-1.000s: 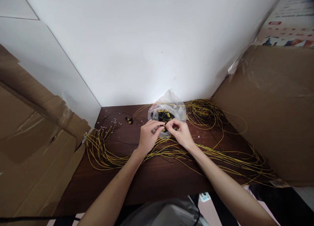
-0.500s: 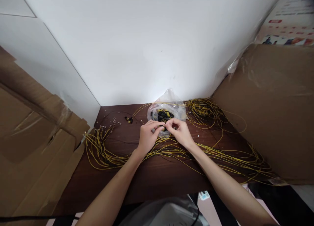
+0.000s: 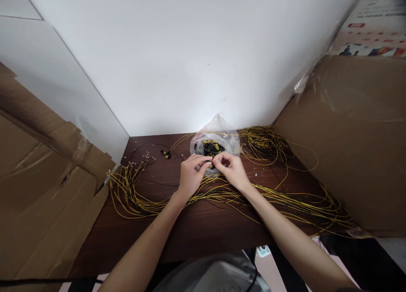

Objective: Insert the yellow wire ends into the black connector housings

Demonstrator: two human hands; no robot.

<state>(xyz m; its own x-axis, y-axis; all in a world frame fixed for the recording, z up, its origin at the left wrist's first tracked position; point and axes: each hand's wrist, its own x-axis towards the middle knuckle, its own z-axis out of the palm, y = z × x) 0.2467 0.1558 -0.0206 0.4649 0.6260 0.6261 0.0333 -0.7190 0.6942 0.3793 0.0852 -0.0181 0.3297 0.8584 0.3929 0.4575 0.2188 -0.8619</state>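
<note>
Just over the near side of the clear plastic bag (image 3: 218, 124), my 2 hands meet almost fingertip to fingertip. My left hand (image 3: 191, 173) has its thumb and fingers pinched around a small dark piece (image 3: 209, 160), which sits between the 2 hands. My right hand (image 3: 233, 170) curls into a ring, its thumb and forefinger tips close together just beside that piece; whether they grip anything I cannot tell, the detail being too small. Inside the bag lie black and yellow parts (image 3: 213, 147). Beneath my forearms, a long bundle of yellow and black wires (image 3: 218, 195) runs across the dark table (image 3: 209, 233), and a tangled yellow coil (image 3: 260, 138) rests beyond my right hand. Over on my left, loose black and yellow pieces (image 3: 165, 154) lie near scattered pale bits (image 3: 148, 156). Cardboard (image 3: 355, 148) stands at either side.
</note>
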